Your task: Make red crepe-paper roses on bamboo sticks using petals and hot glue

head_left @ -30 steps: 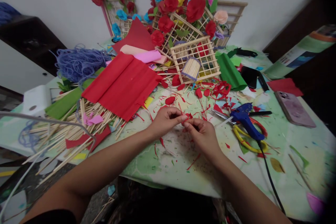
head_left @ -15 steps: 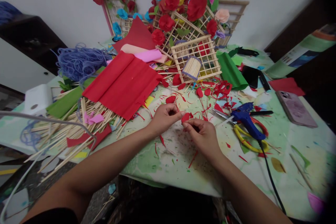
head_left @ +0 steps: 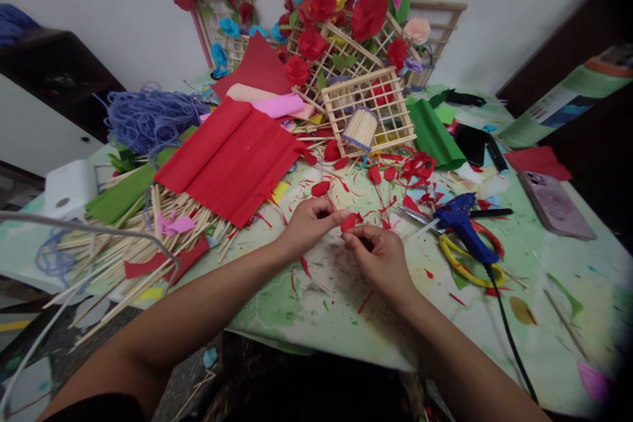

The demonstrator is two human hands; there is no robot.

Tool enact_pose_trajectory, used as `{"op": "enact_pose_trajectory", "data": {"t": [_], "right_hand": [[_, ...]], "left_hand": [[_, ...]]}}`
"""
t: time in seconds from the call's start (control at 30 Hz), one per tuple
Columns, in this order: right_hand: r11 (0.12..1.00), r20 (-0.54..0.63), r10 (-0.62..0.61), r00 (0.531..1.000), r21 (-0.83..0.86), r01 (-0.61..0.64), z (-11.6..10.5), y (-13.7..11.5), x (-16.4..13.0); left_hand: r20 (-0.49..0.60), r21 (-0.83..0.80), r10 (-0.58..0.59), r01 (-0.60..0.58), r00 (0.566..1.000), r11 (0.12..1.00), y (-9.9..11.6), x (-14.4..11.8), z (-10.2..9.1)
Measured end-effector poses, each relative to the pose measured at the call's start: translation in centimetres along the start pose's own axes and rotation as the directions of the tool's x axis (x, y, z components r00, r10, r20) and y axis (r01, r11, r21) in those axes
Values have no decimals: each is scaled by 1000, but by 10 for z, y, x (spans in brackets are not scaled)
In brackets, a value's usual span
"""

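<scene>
A small red paper petal (head_left: 349, 222) is held up between my two hands over the middle of the table. My left hand (head_left: 316, 221) pinches its upper left side with thumb and finger. From the lower right, my right hand (head_left: 374, 250) grips the same petal between thumb and forefinger. Just behind the left hand lies a red petal (head_left: 321, 188) on the table. More red petals (head_left: 374, 174) with thin stems and red scraps are strewn beyond the hands. To the right of my right hand rest a blue glue gun (head_left: 462, 224) and scissors with yellow and red handles (head_left: 452, 264).
Red crepe paper (head_left: 230, 158) covers a pile of thin sticks (head_left: 106, 264) on the left, near blue yarn (head_left: 148, 119). Stick lattices (head_left: 368, 112) with paper flowers (head_left: 370, 14) stand at the back. At right are green paper (head_left: 435, 135), a phone (head_left: 556, 204) and a large bottle (head_left: 564, 102).
Both hands stay at the petal, with only a slight shift of the right hand's fingers. The whole view has moved a few pixels.
</scene>
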State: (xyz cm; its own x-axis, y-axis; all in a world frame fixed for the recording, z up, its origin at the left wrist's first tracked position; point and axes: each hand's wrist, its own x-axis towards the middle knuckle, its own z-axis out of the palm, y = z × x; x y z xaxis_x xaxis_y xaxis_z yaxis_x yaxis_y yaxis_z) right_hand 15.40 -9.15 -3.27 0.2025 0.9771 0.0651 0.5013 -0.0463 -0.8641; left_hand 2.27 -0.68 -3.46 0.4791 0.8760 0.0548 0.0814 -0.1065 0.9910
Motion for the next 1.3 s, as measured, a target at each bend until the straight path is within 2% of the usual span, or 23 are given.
{"op": "enact_pose_trajectory", "data": {"t": [0.13, 0.23, 0.37, 0.5, 0.6, 0.73, 0.8, 0.97, 1.17, 1.3], "right_hand": [[1000, -23, 2, 1000, -14, -2, -2, -1, 1], [1000, -17, 17, 1000, -6, -17, -3, -1, 1], [1000, -8, 6, 1000, 23, -6, -2, -1, -1], [1000, -13, 5, 1000, 28, -4, 0, -1, -1], [999, -15, 26, 1000, 28, -25, -1, -1, 0], [999, -39, 40, 998, 29, -38, -3, -1, 1], [999, -42, 29, 999, 15, -28, -4, -2, 1], [1000, -34, 2, 999, -3, -2, -5, -4, 0], [1000, -16, -9, 1000, -8, 9, -2, 0, 0], [999, -22, 31, 999, 27, -30, -1, 0, 1]], "left_hand": [[75, -9, -2, 3, 997, 1000, 3, 0, -1], [26, 30, -14, 13, 1000, 999, 0, 0, -2], [-54, 0, -31, 31, 998, 1000, -6, 1, -1], [-64, -13, -23, 22, 998, 1000, -6, 1, 1], [-36, -28, -35, 34, 999, 999, -3, 1, 1], [68, -80, -39, 45, 997, 996, 0, -1, 1], [94, -57, -33, 39, 995, 998, -1, -1, 0], [10, 62, -21, 20, 1000, 998, -4, 0, -1], [-42, 36, 37, -36, 998, 999, -7, 0, 0], [-47, 1, 2, -2, 999, 1000, -5, -1, 0]]}}
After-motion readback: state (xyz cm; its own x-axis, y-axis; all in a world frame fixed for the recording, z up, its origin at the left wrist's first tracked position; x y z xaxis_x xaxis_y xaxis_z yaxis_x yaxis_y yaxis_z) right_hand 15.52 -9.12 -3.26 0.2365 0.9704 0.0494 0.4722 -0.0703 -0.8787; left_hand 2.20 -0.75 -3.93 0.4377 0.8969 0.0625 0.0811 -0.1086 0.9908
